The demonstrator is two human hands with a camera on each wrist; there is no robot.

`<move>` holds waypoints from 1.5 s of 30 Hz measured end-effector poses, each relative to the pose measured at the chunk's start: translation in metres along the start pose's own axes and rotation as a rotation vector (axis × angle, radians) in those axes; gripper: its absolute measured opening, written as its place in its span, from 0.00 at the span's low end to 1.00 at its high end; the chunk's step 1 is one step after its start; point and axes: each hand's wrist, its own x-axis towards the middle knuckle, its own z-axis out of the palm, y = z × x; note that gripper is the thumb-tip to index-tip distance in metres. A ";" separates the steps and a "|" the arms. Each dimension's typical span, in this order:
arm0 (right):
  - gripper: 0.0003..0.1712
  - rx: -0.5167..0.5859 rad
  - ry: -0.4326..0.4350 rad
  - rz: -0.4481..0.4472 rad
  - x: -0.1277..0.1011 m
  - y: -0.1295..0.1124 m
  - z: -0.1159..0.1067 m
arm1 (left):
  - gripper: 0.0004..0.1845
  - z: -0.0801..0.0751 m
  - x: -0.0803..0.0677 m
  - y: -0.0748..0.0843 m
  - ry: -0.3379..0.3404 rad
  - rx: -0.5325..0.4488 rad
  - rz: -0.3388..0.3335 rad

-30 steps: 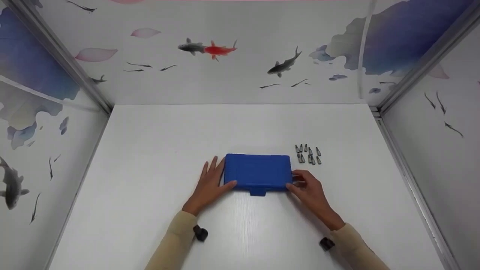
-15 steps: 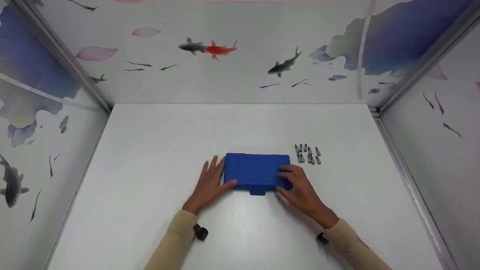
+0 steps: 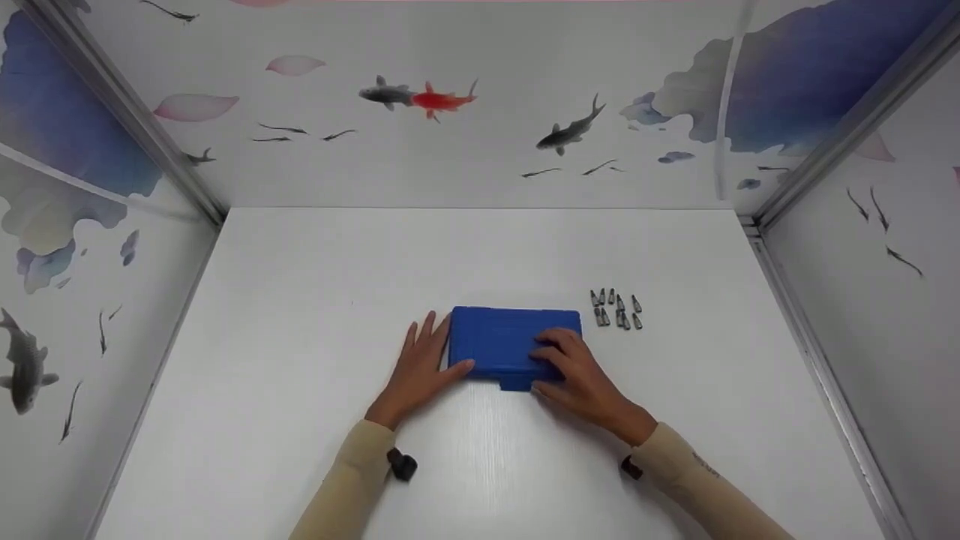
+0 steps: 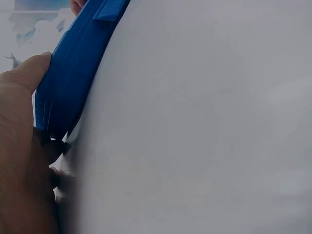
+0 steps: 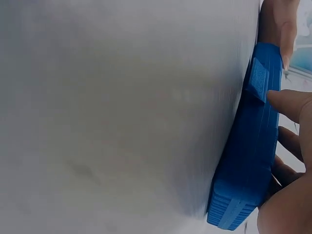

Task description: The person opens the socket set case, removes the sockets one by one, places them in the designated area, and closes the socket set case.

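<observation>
A flat blue plastic case [image 3: 495,341] lies on the white table with its lid down. Its latch [image 3: 514,383] juts from the middle of the front side. My left hand [image 3: 416,375] lies against the case's left end, fingers extended beside it and thumb on the front left corner; in the left wrist view, that thumb [image 4: 36,70] touches the upper edge. Over the right half of the lid is my right hand [image 3: 581,379], fingers bent with tips at the lid. In the right wrist view, its thumb [image 5: 287,103] is right by the latch [image 5: 258,80].
Several small dark, pointed metallic pieces [image 3: 615,307] lie behind the case to the right. Walls printed with fish enclose the white table [image 3: 300,285] at the back and sides. Metal rails [image 3: 825,375] run along the side edges.
My right hand has left the right end of the case and slid leftward over the lid, its thumb reaching the latch. The left hand and the case have stayed put.
</observation>
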 end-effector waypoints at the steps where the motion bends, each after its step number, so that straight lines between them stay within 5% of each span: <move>1: 0.30 0.002 -0.001 0.001 0.001 0.002 0.001 | 0.57 0.000 0.000 0.000 -0.002 -0.001 -0.003; 17: 0.33 -0.041 0.049 -0.030 0.007 0.018 0.010 | 0.57 0.002 -0.001 0.000 0.005 0.002 -0.040; 29: 0.43 -0.176 0.100 0.016 0.011 0.010 0.019 | 0.57 0.000 0.002 0.001 0.014 0.008 0.006; 45: 0.38 -0.247 0.102 0.082 0.016 0.010 0.025 | 0.52 0.000 0.000 0.002 0.015 -0.005 0.027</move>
